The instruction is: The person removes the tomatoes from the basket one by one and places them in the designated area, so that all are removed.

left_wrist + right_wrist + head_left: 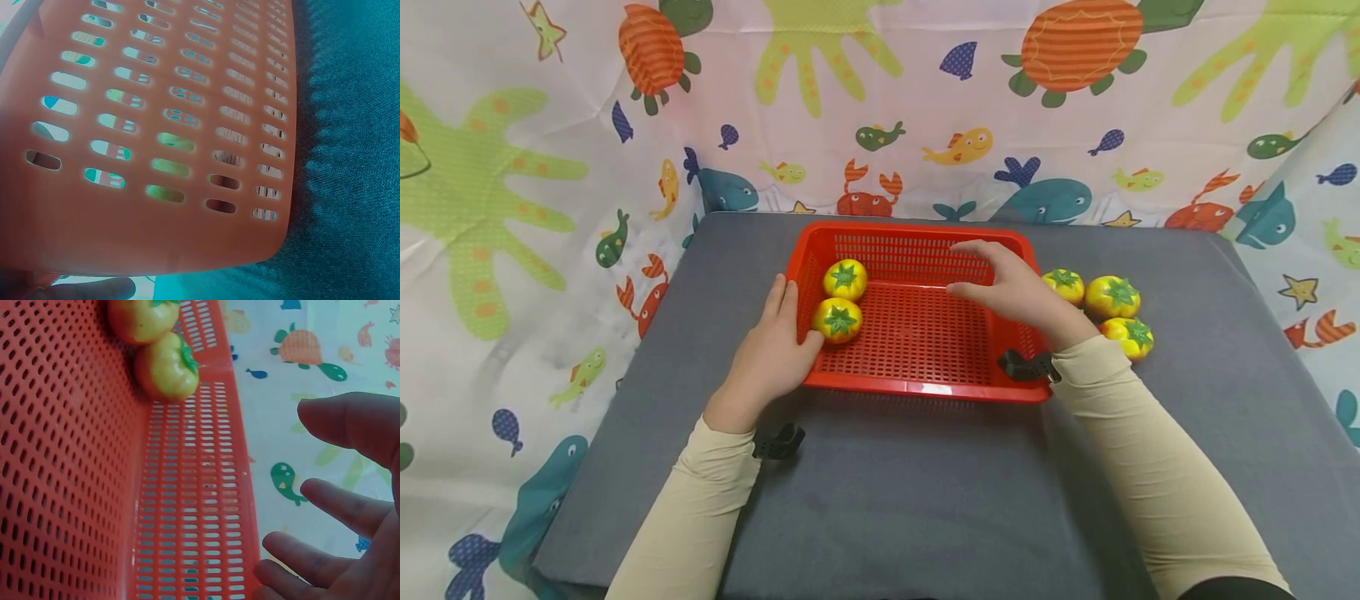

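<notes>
A red plastic basket (925,389) with slotted walls stands on the grey table. Two yellow persimmons with green leafy tops, the upper one (845,280) and the lower one (838,321), sit together at its left end. My left hand (771,354) rests along the left wall, thumb over the rim near the lower persimmon. In the left wrist view the basket wall (125,219) fills most of the picture, with a fingertip below it. Above the basket's right part hovers my right hand (1018,292), fingers spread and holding nothing; the right wrist view shows this hand (350,519) too.
Outside the basket's right side lie three more persimmons: one (1063,286) partly behind my right hand, another (1112,297) beside it, and a third (1127,337) nearer me. A sea-animal patterned cloth (820,125) hangs behind the grey table (887,483) and along its sides.
</notes>
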`<move>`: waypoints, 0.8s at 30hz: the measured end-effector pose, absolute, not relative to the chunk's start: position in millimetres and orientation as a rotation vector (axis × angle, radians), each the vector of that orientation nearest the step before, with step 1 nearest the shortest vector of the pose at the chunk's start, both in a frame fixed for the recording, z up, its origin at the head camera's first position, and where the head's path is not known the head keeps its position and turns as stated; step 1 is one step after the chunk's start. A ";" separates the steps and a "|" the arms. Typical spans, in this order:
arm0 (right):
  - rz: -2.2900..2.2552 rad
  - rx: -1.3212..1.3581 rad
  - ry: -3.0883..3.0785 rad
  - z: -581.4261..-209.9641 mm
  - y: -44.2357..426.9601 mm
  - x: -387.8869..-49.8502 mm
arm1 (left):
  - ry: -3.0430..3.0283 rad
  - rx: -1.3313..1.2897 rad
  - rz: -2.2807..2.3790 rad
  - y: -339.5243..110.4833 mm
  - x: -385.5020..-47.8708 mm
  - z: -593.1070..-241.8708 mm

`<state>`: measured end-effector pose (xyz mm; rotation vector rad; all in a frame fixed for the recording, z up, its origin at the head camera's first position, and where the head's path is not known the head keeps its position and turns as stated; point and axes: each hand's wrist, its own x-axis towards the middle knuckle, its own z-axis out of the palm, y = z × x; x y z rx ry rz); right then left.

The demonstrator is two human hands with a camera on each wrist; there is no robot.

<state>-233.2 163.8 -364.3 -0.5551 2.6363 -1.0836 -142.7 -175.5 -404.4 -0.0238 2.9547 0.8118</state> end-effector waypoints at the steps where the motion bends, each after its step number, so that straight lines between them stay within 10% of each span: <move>1: -1.080 -0.557 2.633 -365.5 162.6 -233.4 | 2.952 -0.024 0.815 -175.5 -142.7 -404.4; 24: -0.987 -0.557 2.618 -367.0 136.5 -243.7 | 2.951 -0.026 0.820 -175.0 -141.7 -403.0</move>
